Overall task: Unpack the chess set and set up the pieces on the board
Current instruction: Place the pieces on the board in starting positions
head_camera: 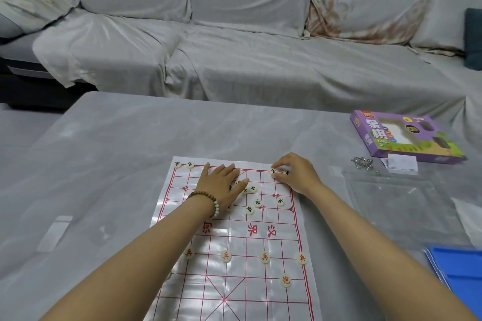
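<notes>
A white paper board with red grid lines lies on the table in front of me. Red-marked round pieces stand in a row on the near half. Black-marked pieces lie loose on the far half, and two sit at the far left corner. My left hand rests flat, fingers straight, over several black pieces at the far middle. My right hand pinches a black piece near the board's far right corner, beside another piece.
The purple chess box lies at the table's far right. Nearer are a metal object, a white slip, a transparent plastic sheet and a blue tray. A grey covered sofa stands behind the table.
</notes>
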